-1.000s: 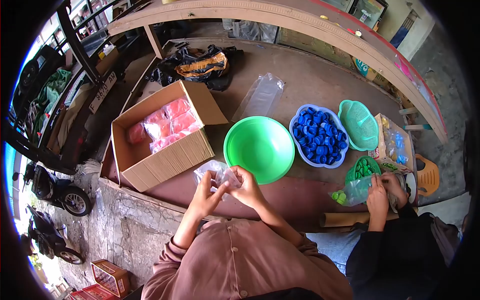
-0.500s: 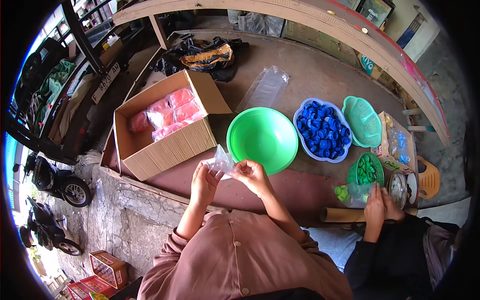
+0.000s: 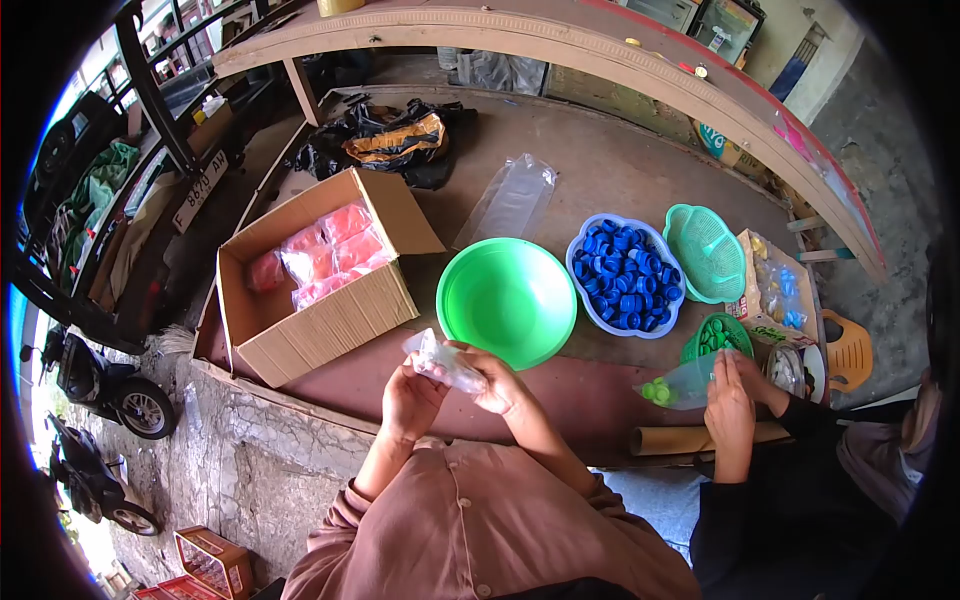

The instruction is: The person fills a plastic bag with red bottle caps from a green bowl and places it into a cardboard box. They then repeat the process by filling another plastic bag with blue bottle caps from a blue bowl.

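A crumpled clear plastic bag (image 3: 450, 366) is bunched between my two hands in front of my chest. My left hand (image 3: 412, 402) is closed on its left side, with the fingers curled underneath. On the other side my right hand (image 3: 496, 384) pinches the plastic, thumb on top. Just beyond them stands a bright green basin (image 3: 530, 357). To the left, an open cardboard box (image 3: 335, 330) contains several clear bags of pink-red pieces (image 3: 345, 240).
Blue bottle caps (image 3: 625, 275) fill a pale basket, beside a green basket (image 3: 703, 250). A co-worker's hands (image 3: 732, 405) hold a bag with light green caps (image 3: 657, 391). Flat plastic bags (image 3: 510, 200) and a black plastic bundle (image 3: 390, 140) lie farther back.
The bag, earlier stretched upright between my fingertips, is now bunched lower in my hands. My hands have turned and drawn closer around it. The view has shifted slightly.
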Action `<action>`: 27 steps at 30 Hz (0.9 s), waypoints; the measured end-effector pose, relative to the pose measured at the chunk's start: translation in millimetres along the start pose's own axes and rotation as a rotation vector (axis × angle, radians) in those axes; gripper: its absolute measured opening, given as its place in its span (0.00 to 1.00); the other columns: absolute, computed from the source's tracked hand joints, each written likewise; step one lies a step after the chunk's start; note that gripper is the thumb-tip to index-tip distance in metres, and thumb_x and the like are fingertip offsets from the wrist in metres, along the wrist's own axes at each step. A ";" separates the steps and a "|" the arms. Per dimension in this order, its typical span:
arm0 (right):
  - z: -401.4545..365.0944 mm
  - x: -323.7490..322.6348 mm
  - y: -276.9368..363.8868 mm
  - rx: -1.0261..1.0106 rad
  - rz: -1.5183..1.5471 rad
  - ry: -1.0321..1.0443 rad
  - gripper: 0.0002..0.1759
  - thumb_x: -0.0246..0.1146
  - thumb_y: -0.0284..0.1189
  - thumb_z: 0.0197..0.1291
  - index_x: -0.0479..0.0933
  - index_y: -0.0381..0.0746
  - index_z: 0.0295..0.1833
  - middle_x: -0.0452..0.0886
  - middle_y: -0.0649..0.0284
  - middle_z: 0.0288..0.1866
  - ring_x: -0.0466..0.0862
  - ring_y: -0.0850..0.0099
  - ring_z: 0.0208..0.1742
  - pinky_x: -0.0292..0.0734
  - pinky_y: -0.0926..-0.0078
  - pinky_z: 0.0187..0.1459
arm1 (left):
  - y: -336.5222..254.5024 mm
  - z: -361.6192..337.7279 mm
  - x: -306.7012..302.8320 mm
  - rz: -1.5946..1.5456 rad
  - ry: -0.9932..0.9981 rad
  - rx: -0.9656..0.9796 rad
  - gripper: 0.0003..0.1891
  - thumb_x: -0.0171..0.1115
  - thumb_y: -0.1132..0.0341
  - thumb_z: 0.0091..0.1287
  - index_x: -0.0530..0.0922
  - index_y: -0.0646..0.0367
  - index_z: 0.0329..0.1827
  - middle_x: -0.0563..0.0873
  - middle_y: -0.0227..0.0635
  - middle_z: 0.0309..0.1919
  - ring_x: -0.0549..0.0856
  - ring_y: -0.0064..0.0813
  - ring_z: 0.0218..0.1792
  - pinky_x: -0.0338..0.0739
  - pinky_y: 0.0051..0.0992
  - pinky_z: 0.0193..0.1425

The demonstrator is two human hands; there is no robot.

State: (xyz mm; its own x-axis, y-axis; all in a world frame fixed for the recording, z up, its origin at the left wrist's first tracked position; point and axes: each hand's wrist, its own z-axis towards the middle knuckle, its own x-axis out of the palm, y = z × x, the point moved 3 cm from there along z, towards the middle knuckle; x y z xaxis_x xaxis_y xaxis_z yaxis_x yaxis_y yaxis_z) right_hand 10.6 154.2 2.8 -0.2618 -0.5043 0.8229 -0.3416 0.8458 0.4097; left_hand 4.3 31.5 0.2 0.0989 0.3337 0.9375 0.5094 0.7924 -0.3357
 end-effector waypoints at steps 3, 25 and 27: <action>6.9 -7.5 2.7 0.022 -0.059 0.046 0.03 0.58 0.25 0.57 0.72 0.38 0.36 0.75 0.69 0.27 0.75 0.86 0.22 0.68 0.93 0.18 | 0.7 0.2 2.7 0.055 -0.049 -0.006 0.13 0.43 0.68 0.63 0.70 0.58 0.48 0.78 0.32 0.43 0.76 0.24 0.48 0.68 0.28 0.55; 6.2 -12.8 -1.1 0.095 -0.113 0.076 0.07 0.58 0.33 0.60 0.73 0.41 0.35 0.75 0.69 0.27 0.75 0.83 0.24 0.71 0.85 0.25 | -3.9 -1.0 19.7 0.164 -0.333 -0.100 0.13 0.43 0.59 0.70 0.74 0.56 0.37 0.79 0.29 0.29 0.78 0.22 0.32 0.73 0.27 0.43; 11.4 -15.6 -4.0 0.087 -0.049 0.217 0.09 0.55 0.34 0.63 0.74 0.40 0.37 0.77 0.68 0.29 0.78 0.80 0.30 0.74 0.82 0.31 | -5.0 1.2 16.1 -0.224 -0.135 -0.091 0.14 0.42 0.58 0.70 0.74 0.57 0.37 0.80 0.31 0.30 0.80 0.26 0.32 0.78 0.31 0.43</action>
State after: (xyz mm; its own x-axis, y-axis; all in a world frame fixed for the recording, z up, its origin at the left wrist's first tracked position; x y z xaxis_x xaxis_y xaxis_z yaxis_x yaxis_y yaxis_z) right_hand 5.7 156.7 -16.2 -0.0462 -0.4875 0.8719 -0.4284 0.7982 0.4236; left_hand 2.4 33.5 16.9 -0.1369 0.2250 0.9647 0.5806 0.8073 -0.1059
